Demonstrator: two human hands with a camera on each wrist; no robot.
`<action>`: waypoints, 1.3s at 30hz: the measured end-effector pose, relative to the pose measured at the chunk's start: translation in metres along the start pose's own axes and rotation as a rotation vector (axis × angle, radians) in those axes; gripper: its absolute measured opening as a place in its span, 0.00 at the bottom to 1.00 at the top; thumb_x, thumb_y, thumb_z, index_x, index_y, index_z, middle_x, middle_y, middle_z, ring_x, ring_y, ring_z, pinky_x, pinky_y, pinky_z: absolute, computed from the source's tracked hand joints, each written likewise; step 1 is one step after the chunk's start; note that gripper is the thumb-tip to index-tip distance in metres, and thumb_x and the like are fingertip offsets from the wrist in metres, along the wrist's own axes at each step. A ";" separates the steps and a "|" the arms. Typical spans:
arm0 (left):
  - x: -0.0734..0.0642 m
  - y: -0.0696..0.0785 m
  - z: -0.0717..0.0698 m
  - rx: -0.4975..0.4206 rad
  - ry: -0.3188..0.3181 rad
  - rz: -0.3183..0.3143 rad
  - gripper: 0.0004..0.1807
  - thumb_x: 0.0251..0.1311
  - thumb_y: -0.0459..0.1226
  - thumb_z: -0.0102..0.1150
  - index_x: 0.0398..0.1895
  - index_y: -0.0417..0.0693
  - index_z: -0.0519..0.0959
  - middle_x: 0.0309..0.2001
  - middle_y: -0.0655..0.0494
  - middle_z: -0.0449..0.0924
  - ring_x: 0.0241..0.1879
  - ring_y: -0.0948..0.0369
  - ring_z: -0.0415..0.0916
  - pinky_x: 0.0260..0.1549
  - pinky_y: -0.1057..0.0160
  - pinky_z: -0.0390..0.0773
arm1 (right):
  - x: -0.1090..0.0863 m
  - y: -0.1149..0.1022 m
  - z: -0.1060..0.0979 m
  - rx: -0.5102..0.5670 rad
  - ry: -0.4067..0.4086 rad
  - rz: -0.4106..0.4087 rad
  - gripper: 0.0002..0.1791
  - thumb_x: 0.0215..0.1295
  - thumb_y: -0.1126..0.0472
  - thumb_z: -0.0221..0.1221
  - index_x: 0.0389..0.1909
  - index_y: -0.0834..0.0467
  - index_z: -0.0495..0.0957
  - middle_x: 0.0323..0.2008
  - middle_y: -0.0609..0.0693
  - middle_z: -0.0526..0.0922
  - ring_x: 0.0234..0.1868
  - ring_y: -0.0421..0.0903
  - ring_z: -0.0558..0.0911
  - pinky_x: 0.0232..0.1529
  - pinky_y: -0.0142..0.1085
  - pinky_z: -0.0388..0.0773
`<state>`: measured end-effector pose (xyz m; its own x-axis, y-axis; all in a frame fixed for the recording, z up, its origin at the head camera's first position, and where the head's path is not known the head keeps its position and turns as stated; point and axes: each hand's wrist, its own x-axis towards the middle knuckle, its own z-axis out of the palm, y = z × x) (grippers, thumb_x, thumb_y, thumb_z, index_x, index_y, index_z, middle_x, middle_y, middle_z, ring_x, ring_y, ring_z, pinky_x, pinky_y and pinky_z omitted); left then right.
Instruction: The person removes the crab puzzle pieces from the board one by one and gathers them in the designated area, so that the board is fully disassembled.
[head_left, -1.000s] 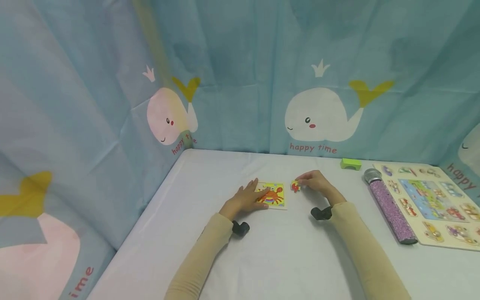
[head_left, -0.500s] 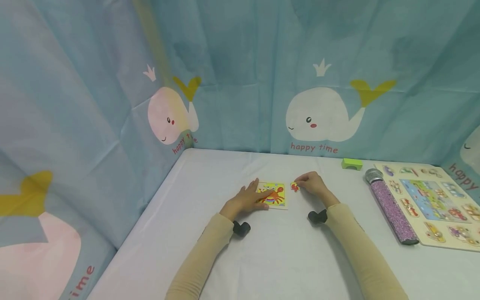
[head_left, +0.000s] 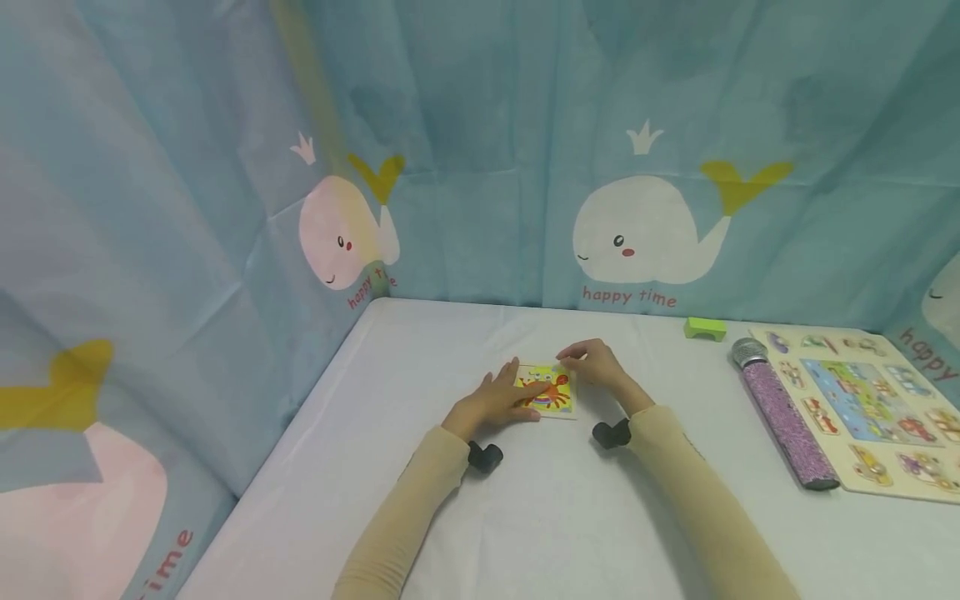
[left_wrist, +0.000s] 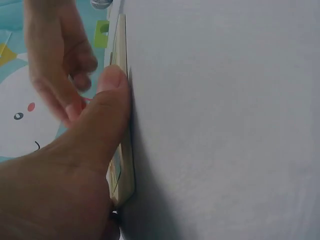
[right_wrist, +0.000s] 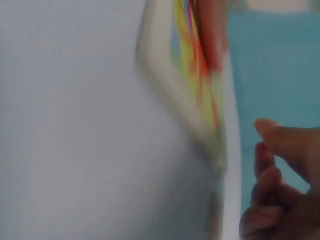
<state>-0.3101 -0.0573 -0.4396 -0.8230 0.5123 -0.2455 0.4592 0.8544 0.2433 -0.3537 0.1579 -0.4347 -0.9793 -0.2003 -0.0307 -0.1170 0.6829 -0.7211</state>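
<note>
A small square crab puzzle [head_left: 553,407], yellow with an orange crab, lies on the white tabletop. My left hand [head_left: 495,402] rests on its left side with fingers spread; in the left wrist view the thumb lies along the wooden edge [left_wrist: 125,172]. Over the puzzle's top right corner is my right hand [head_left: 600,367], with the index finger and thumb reaching left. In the right wrist view its fingertips stand apart and I see nothing between them. A blurred reddish-brown thing [right_wrist: 215,217] lies below the puzzle there, and its kind cannot be made out.
To the right lies a purple glittery microphone [head_left: 783,417] beside a large knobbed puzzle board [head_left: 843,343]. A light green arch block [head_left: 705,328] sits near the back edge. Curtains with printed whales [head_left: 637,229] hang behind and to the left of the table.
My right hand has moved left from the red puzzle piece beside the crab puzzle to the crab puzzle's corner. That piece is no longer visible in the head view. The left hand stays put.
</note>
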 end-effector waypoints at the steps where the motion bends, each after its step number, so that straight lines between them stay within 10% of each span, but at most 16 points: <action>1: 0.000 0.000 0.000 0.009 0.003 0.005 0.33 0.58 0.63 0.44 0.67 0.81 0.50 0.73 0.43 0.32 0.73 0.50 0.32 0.68 0.43 0.40 | 0.002 -0.005 0.005 0.000 -0.018 -0.019 0.11 0.64 0.59 0.55 0.43 0.58 0.81 0.40 0.55 0.80 0.33 0.46 0.74 0.33 0.33 0.72; 14: -0.006 0.001 0.003 0.004 0.006 0.027 0.33 0.59 0.60 0.46 0.69 0.73 0.54 0.73 0.40 0.37 0.73 0.47 0.34 0.66 0.40 0.43 | 0.001 -0.022 0.042 -0.122 -0.070 -0.070 0.10 0.59 0.58 0.58 0.40 0.53 0.82 0.39 0.52 0.80 0.40 0.48 0.76 0.45 0.47 0.73; 39: -0.006 0.002 0.003 -0.006 0.035 0.047 0.33 0.59 0.60 0.45 0.69 0.70 0.56 0.73 0.39 0.37 0.72 0.46 0.35 0.66 0.39 0.43 | -0.002 -0.025 0.041 -0.219 -0.015 -0.139 0.09 0.58 0.61 0.58 0.39 0.54 0.81 0.42 0.59 0.73 0.41 0.50 0.71 0.49 0.49 0.72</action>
<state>-0.3036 -0.0583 -0.4407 -0.8117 0.5485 -0.2006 0.4960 0.8288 0.2590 -0.3424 0.1120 -0.4451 -0.9488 -0.3122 0.0473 -0.2854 0.7836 -0.5519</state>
